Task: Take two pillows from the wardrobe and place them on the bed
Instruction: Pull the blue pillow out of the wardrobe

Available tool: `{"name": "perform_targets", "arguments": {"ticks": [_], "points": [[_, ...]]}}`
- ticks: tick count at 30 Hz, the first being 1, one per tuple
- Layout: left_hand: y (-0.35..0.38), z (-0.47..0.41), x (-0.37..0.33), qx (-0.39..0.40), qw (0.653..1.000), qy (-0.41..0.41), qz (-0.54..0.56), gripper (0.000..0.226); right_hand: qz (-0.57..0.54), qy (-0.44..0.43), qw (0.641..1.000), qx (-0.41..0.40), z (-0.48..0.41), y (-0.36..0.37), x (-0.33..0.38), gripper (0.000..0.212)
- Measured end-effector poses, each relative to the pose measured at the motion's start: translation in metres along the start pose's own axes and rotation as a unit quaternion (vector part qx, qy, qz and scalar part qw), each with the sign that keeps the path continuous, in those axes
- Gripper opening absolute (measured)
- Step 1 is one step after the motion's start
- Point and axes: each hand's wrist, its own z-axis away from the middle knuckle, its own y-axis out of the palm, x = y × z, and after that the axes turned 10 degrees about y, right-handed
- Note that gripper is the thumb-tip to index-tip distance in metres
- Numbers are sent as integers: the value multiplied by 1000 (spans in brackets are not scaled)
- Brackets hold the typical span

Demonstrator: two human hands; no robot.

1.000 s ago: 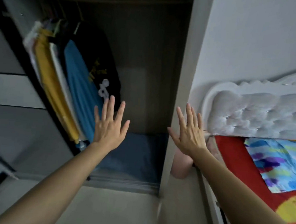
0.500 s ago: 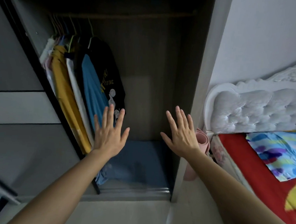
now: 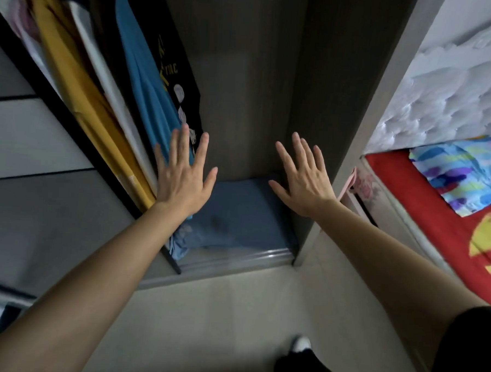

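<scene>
The open wardrobe [image 3: 252,81] fills the middle of the view. On its floor lies a flat blue pillow [image 3: 237,216], with a bit of printed fabric bunched at its front left corner. My left hand [image 3: 182,177] hovers above the pillow's left end, fingers spread, holding nothing. Over the pillow's right end my right hand [image 3: 303,179] is spread open too, near the wardrobe's right side panel [image 3: 363,135]. The bed [image 3: 425,212] with a red sheet lies to the right. Only one pillow shows in the wardrobe.
Hanging clothes [image 3: 136,75] in yellow, white, blue and black fill the wardrobe's left side. A sliding door [image 3: 33,197] stands at the left. A white tufted headboard [image 3: 453,97] and a multicoloured cloth [image 3: 467,169] are on the bed. My foot [image 3: 301,345] is on the pale floor.
The view has moved closer to the wardrobe and tilted down. Both hands have reached further in and now hang over the blue pillow, still spread and empty.
</scene>
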Motion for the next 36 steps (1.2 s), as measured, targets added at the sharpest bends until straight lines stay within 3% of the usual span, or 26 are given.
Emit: {"name": "perform_targets", "arguments": {"ticks": [10, 23, 31, 36], "points": [[116, -71, 6, 67, 998, 20, -9, 71, -63, 57, 994, 65, -88, 113, -44, 87], [312, -83, 11, 237, 964, -88, 89, 73, -81, 55, 957, 272, -157, 315, -41, 88], [505, 11, 29, 353, 922, -67, 146, 74, -112, 232, 895, 365, -66, 499, 14, 86], [622, 88, 17, 428, 891, -38, 149, 78, -90, 231, 860, 447, 28, 612, 41, 89]]}}
